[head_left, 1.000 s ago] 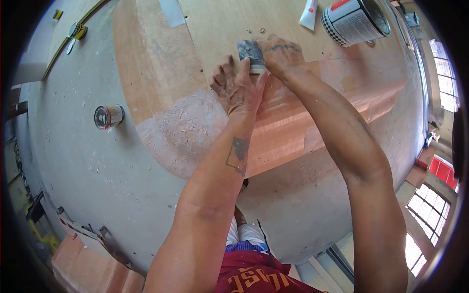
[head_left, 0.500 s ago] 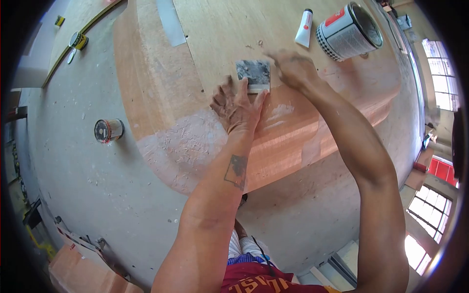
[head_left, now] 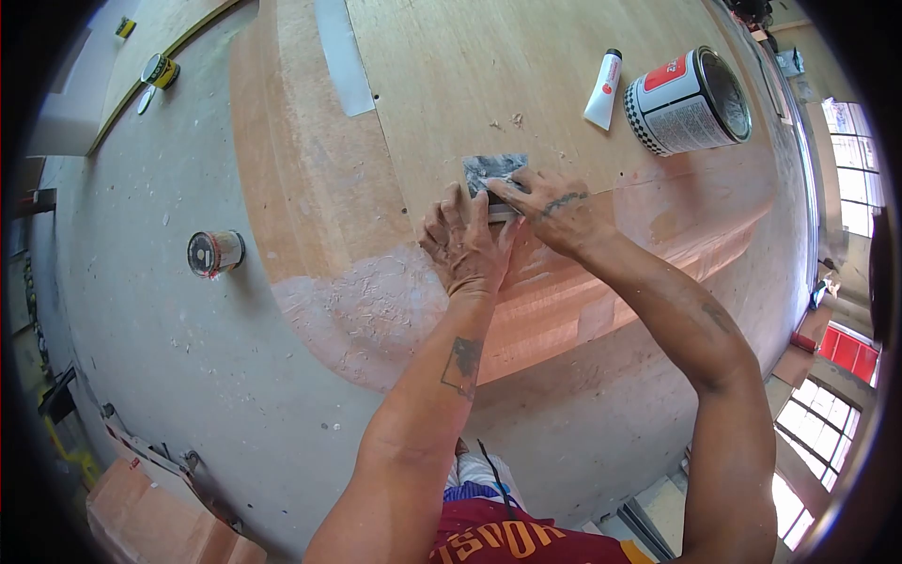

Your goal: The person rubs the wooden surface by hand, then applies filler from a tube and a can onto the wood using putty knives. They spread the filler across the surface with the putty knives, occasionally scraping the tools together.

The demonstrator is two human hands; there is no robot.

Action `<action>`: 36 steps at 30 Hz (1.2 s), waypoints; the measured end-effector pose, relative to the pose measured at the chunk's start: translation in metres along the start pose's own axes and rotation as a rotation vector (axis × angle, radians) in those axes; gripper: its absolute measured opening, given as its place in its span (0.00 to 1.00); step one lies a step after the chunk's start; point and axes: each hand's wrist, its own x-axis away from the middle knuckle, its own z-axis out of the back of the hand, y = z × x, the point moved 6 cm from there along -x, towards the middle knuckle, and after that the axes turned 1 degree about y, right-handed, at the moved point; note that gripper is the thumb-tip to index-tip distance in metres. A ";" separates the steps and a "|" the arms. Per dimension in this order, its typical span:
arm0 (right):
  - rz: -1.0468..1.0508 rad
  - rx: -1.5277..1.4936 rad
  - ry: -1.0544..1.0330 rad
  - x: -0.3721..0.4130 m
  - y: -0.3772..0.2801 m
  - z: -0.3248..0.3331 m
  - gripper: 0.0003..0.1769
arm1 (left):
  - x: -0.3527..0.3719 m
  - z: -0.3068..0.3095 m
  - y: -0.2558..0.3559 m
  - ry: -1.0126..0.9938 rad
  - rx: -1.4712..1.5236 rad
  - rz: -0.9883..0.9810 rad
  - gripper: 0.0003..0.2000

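A small square plate (head_left: 493,166), smeared with grey and white paste, lies on a plywood panel (head_left: 432,94). My left hand (head_left: 465,244) is spread at its near edge, with a finger on the plate and the thumb along its near side, holding it down. My right hand (head_left: 561,212) is closed over the plate's right side, its index finger reaching onto the smeared face. Whatever its curled fingers hold is hidden. Below the hands, the panel's curved near edge (head_left: 545,334) is pinkish wood with rough pale patches.
A white tube (head_left: 603,89) lies beside a large paint can (head_left: 691,103) at the panel's far right. On the grey floor to the left stand a small can (head_left: 214,253) and a yellow-black tin (head_left: 160,71). Wood crumbs (head_left: 515,120) lie beyond the plate.
My right hand, blurred and just right of the plate before, has come left onto it. My left hand stays at the plate's near edge. The view has shifted slightly.
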 end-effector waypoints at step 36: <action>-0.846 -1.633 0.265 0.075 0.081 -0.011 0.21 | -0.007 0.016 0.012 0.016 -0.029 0.151 0.49</action>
